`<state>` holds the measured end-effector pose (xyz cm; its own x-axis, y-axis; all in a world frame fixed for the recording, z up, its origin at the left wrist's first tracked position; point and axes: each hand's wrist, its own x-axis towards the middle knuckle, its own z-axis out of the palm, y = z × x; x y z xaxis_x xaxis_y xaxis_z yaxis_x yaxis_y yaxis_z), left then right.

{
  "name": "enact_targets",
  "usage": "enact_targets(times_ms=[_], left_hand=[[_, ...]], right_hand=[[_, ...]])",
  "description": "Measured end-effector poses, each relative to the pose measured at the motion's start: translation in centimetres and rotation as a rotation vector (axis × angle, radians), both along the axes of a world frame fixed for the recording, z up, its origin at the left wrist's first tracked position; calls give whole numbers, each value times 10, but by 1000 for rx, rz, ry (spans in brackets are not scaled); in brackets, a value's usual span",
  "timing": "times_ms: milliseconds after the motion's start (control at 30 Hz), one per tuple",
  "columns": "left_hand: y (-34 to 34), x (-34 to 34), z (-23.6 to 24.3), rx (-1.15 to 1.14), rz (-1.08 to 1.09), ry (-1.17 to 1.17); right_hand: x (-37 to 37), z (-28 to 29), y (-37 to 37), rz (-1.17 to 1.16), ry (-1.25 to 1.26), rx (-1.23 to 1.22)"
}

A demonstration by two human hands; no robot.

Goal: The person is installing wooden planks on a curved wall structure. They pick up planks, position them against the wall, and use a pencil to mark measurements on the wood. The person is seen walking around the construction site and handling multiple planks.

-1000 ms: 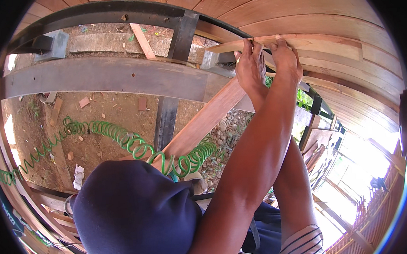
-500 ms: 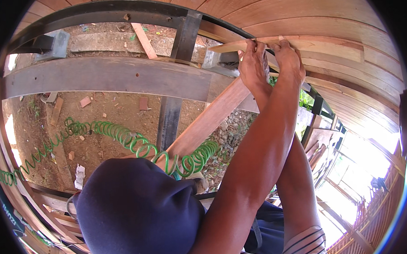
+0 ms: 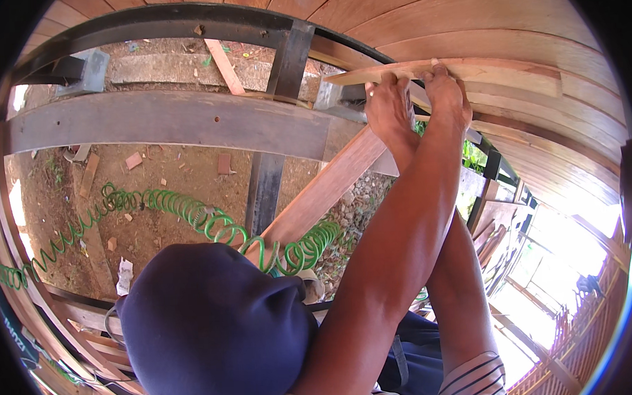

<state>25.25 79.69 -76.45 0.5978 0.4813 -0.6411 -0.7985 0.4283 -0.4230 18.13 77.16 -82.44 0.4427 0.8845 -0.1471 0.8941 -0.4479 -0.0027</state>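
A long, pale wooden strip (image 3: 506, 71) runs along the edge of curved plank boarding at the upper right. My left hand (image 3: 446, 95) has its fingers curled on the strip, its tips at the upper edge. Just left of it, my right hand (image 3: 391, 108) grips the strip's lower edge with bent fingers; the contact is partly hidden. My forearms cross, the left one on top. A diagonal board (image 3: 315, 187) lies below my right hand.
A black metal frame (image 3: 290, 55) and a broad grey-brown beam (image 3: 153, 119) span the left, over dirt ground with offcuts (image 3: 134, 161). A green coiled hose (image 3: 177, 202) stretches across. Rounded navy fabric (image 3: 216, 326) fills the lower middle. Timber framework (image 3: 498, 219) stands right, in glare.
Both hands have shifted slightly downward, my right fingertips a little more, relative to the strip. The view has moved slightly; the rest looks the same.
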Motion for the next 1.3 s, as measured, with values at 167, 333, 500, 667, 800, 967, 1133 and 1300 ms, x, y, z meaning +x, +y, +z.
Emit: enact_targets(times_ms=[167, 333, 500, 667, 800, 967, 1133, 1300], left_hand=[[-15, 13, 11, -61, 17, -8], [14, 7, -25, 119, 71, -222], [-4, 18, -77, 24, -196, -517], [-86, 12, 23, 391, -138, -279], [-166, 17, 108, 551, -266, -134], [-281, 25, 174, 1047, -258, 14], [-324, 26, 213, 1692, -209, 332], [-283, 37, 244, 1966, -471, 205]], right_hand=[[-3, 39, -50, 155, -72, 201], [2, 58, -90, 388, -235, 25], [41, 125, -171, -7, -5, 373], [140, 146, -238, -574, 332, 1303], [141, 233, -259, -516, 1009, 2174], [186, 286, -320, -443, 1006, 2508], [222, 244, -371, -453, 1563, 2727], [237, 207, -367, -771, 1881, 3066]])
